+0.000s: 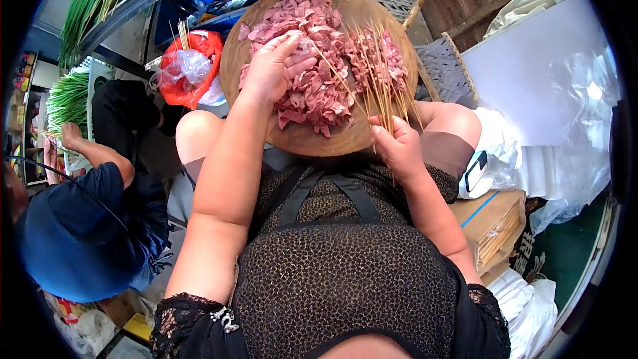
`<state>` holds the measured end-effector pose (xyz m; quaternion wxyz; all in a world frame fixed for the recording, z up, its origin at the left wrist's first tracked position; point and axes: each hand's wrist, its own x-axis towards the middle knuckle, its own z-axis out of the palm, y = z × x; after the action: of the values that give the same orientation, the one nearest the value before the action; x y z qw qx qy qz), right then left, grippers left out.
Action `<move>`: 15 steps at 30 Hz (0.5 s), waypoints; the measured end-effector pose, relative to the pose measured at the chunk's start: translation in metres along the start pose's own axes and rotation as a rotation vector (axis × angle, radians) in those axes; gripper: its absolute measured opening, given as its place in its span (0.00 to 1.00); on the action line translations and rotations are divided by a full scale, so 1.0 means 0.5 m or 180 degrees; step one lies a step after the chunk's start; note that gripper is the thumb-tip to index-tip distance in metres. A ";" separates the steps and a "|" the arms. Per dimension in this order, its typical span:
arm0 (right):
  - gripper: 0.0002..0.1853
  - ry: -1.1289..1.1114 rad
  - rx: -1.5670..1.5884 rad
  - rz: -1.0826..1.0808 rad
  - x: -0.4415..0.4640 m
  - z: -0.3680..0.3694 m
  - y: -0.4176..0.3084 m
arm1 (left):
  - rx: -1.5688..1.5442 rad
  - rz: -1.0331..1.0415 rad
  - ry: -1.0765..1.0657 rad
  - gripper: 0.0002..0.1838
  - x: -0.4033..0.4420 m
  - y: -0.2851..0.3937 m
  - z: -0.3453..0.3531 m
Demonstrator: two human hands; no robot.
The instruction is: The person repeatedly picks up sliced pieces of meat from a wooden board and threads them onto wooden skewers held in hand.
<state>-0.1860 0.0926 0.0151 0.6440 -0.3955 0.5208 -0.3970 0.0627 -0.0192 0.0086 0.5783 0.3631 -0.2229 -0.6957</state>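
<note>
A round wooden board [239, 53] lies across my knees with a large heap of sliced raw meat [319, 100] on it. My left hand [274, 66] is over the heap's upper left, its fingers closed around a piece of meat. My right hand [397, 143] grips a bunch of thin wooden skewers [382, 103] at the board's lower right edge. One skewer slants from this hand up toward my left fingertips; whether its tip is in the meat is too small to tell. More meat [392, 60] lies beneath and beside the skewers on the right.
A red bag [193, 70] with skewers and clear plastic stands left of the board. Further left a co-worker in dark blue [86, 226] reaches toward green stalks [70, 96]. Cardboard [488, 219] and a phone [476, 171] are at the right, below a white surface [512, 86].
</note>
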 end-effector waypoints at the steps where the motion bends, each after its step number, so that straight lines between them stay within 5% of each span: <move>1: 0.10 -0.0049 -0.0065 0.0023 -0.002 -0.001 -0.002 | 0.0063 0.0033 -0.0043 0.12 0.002 -0.003 -0.003; 15: 0.10 -0.0057 -0.0241 0.0085 -0.003 -0.001 0.011 | 0.0094 0.0144 -0.0073 0.13 0.010 -0.004 -0.005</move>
<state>-0.1863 0.0961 0.0104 0.6385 -0.4161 0.5349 -0.3648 0.0632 -0.0233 0.0043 0.5859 0.3583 -0.2479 -0.6832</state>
